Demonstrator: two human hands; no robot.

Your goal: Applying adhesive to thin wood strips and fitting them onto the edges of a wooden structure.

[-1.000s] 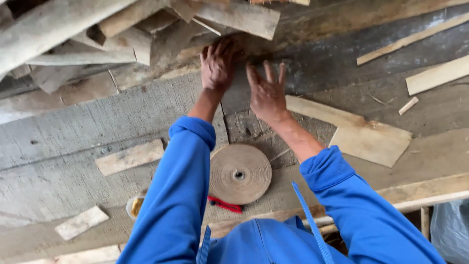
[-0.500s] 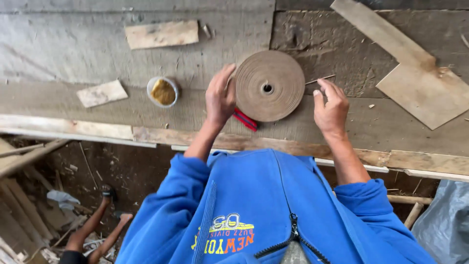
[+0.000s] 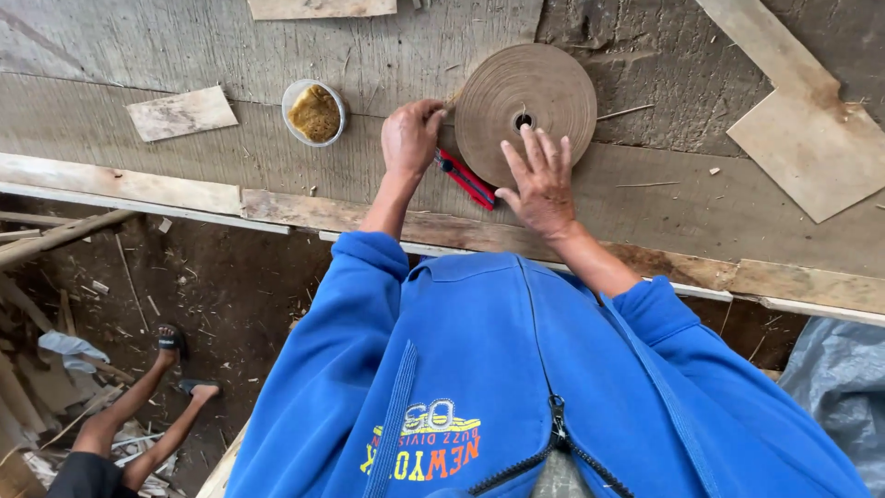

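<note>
While the big flat roll of brown tape lay on the plank bench, the right hand rested on its near edge, fingers spread flat, pinning rather than gripping. At the roll's left rim the left hand was curled shut, apparently pinching the loose end of the tape, though the strip itself was hidden under the knuckles. By the look of it, this was the step of freeing a length from the roll; the next move would call for a steady pull with the roll held down. Between the two hands lay a red utility knife, touching the roll, its blade end tucked out of sight. To the left stood a small round tub of yellowish paste, with a wood offcut beyond. Below the bench, another person's legs showed, cut off at the frame.
</note>
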